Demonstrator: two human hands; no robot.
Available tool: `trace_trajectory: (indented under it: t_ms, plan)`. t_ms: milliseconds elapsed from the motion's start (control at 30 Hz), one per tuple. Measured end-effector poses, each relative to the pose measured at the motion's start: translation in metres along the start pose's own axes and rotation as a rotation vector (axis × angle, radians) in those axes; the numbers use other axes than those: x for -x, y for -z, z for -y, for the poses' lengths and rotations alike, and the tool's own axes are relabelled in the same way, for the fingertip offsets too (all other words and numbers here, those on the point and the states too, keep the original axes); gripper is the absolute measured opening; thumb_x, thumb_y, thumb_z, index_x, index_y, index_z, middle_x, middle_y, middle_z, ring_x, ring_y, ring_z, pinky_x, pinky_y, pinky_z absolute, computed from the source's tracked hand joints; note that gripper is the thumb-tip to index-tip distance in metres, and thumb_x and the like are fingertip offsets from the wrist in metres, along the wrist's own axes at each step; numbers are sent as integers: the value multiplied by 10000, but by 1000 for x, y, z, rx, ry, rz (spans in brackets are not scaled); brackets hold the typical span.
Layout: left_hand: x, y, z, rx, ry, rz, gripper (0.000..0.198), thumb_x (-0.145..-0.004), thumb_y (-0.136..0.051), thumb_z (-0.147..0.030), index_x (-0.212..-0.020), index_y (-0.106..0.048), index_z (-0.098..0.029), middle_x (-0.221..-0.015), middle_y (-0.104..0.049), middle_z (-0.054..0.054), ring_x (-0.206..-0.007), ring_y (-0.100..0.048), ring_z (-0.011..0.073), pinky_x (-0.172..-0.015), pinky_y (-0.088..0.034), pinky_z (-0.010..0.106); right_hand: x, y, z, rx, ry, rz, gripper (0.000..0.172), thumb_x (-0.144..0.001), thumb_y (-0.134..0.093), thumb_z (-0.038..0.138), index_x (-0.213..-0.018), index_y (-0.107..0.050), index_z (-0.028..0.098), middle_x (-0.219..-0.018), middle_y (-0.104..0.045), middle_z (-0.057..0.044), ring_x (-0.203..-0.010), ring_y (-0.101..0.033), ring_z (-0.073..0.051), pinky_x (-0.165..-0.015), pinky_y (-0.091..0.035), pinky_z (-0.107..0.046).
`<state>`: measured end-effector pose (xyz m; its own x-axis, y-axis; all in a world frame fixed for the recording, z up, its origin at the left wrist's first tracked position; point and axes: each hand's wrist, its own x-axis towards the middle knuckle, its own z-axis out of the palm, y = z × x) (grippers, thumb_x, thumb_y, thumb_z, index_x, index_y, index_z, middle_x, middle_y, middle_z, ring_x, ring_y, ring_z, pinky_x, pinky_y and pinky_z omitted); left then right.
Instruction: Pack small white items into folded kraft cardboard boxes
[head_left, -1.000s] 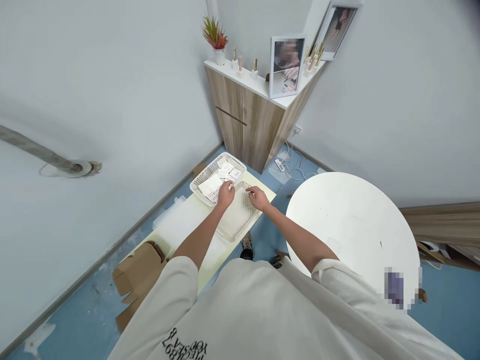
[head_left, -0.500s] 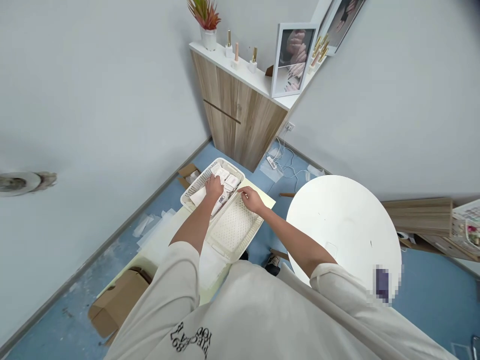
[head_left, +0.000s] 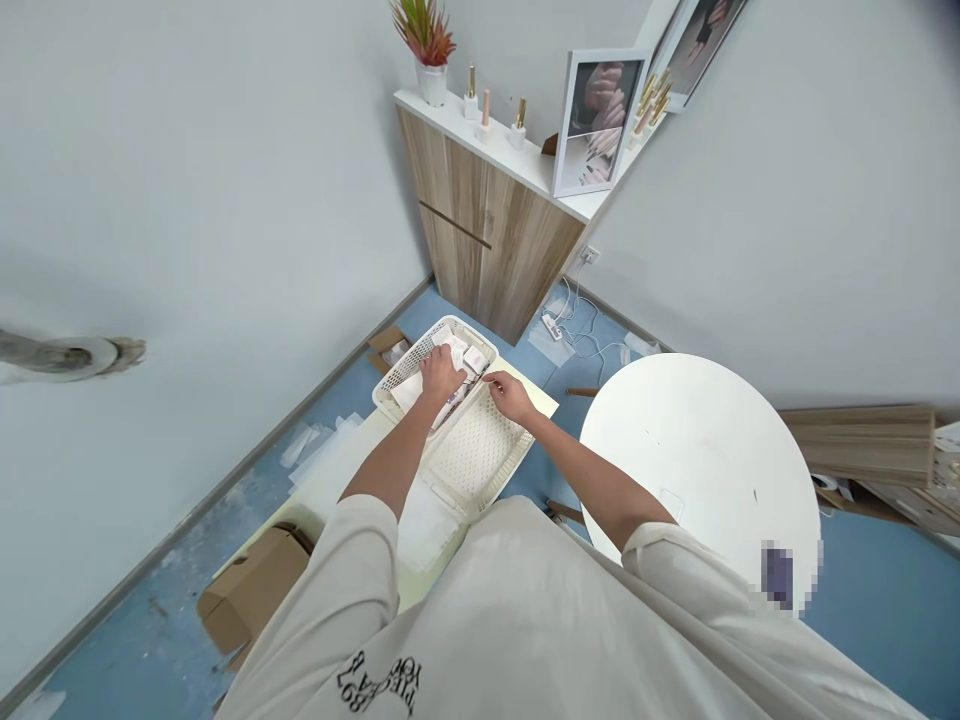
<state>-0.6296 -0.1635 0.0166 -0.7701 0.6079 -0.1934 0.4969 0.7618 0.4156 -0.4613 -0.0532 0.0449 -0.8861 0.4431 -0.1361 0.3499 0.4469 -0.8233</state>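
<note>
My left hand (head_left: 442, 373) reaches down into a white perforated basket (head_left: 384, 398), its fingers apart over the things inside. Small white boxes (head_left: 474, 358) and pale flat packets (head_left: 405, 392) lie in that basket, partly covered by the hand. Right beside it stands a second basket (head_left: 466, 450), cream-white, with its perforated bottom showing. My right hand (head_left: 510, 397) is at the far end of this second basket, close to the rim between the two. Its fingers are curled together, and I cannot make out what they hold, if anything.
Both baskets stand on a pale yellow table (head_left: 427, 540), with a brown cardboard box (head_left: 259, 590) near its left end. A round white table (head_left: 697, 450) is at right. Ahead stands a wood-grain cabinet (head_left: 495, 220); white cables (head_left: 581, 325) lie on the floor.
My left hand has shifted slightly within the basket, its fingers more spread over the boxes. The right hand stays by the rim. The whole view has swung slightly left.
</note>
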Motion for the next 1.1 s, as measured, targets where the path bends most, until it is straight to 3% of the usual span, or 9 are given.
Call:
trace_trajectory:
  t_ms: [267, 467, 633, 867, 1100]
  plan:
    - [26, 20, -30, 251, -7, -123, 701, -768, -740, -364, -1368, -420, -193, -1320, -555, 168, -1278, -501, 356, -1091, -354, 496, 15, 13, -2, -193, -107, -91, 260, -898, -484, 200, -1052, -693, 218, -1115, -711, -45, -982, -656, -172, -957, -499, -349]
    - [59, -2, -102, 543, -174, -59, 696, -756, -743, -296, -1399, -485, -225, -1349, -541, 118, -1176, -598, 257, -1023, -470, 381, 47, 46, -18, -542, -349, -173, 232, -922, -495, 326, -1022, -658, 194, -927, -734, -42, -834, -694, -137, -785, -541, -274]
    - [107, -43, -181, 652, -359, 55, 635, -747, -745, -243, -1350, -547, -233, -1362, -549, 99, -1203, -593, 241, -1026, -494, 370, 109, 100, -51, -747, -460, -360, 227, -874, -592, 387, -965, -657, 189, -825, -729, -37, -767, -708, -148, -693, -535, -253]
    - [198, -124, -286, 653, -531, 228, 726, -716, -759, -188, -1384, -480, -241, -1376, -543, 100, -1235, -566, 259, -1049, -479, 396, 243, 177, -129, -684, -515, -661, 210, -709, -697, 273, -892, -635, 190, -696, -679, 8, -736, -685, -170, -706, -537, -293]
    - [294, -202, -357, 560, -645, 384, 784, -734, -752, -189, -1443, -425, -265, -1428, -455, 119, -1266, -533, 285, -1057, -460, 433, 375, 219, -206, -629, -618, -780, 331, -666, -683, 251, -983, -603, 202, -722, -687, 11, -725, -667, -177, -707, -540, -318]
